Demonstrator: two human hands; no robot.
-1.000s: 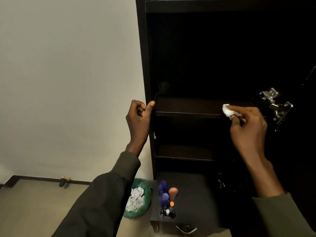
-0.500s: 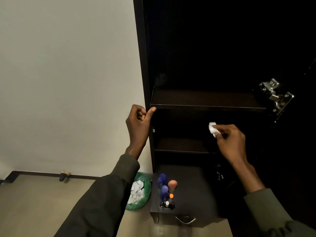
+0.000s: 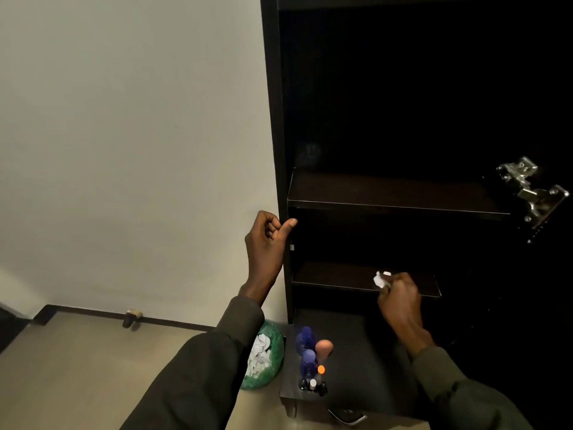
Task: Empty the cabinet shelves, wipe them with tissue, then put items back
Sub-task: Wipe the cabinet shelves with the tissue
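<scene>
White tissue wad (image 3: 380,280) pinched in right hand (image 3: 400,297), at front edge of lower shelf (image 3: 335,276) in dark cabinet (image 3: 274,119). Left hand (image 3: 266,240) curled, holding nothing, thumb against cabinet side edge. Upper shelf (image 3: 387,192) bare above, hinge (image 3: 531,193) at cabinet right.

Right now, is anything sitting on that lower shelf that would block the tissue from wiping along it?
Nothing visible does. The right hand pinches the tissue at the lower shelf, whose visible surface looks bare; its back is too dark to judge.
</scene>
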